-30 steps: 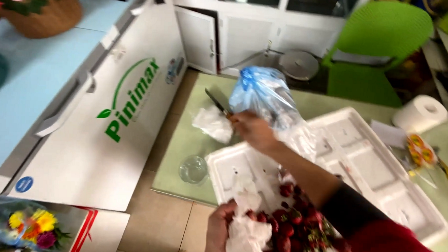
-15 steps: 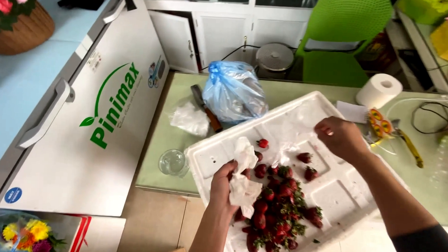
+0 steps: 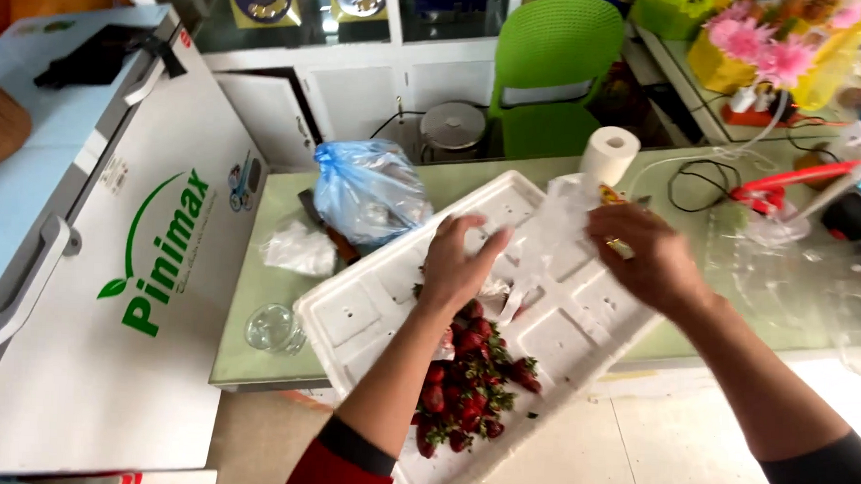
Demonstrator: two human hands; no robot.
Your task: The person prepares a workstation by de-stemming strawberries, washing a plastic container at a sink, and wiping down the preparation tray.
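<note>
Both hands hover over a white foam tray [image 3: 371, 311] that juts off the edge of the green table [image 3: 257, 303]. The left hand [image 3: 458, 262] is spread, fingers loose, above the strawberries [image 3: 469, 377] heaped at the tray's near end. The right hand [image 3: 645, 254], fingers curled, pinches a clear plastic sheet [image 3: 555, 227]. A blue bag [image 3: 366, 187], a crumpled tissue [image 3: 297, 249], a glass [image 3: 273, 327] and a paper roll [image 3: 608, 155] stand around the tray.
</note>
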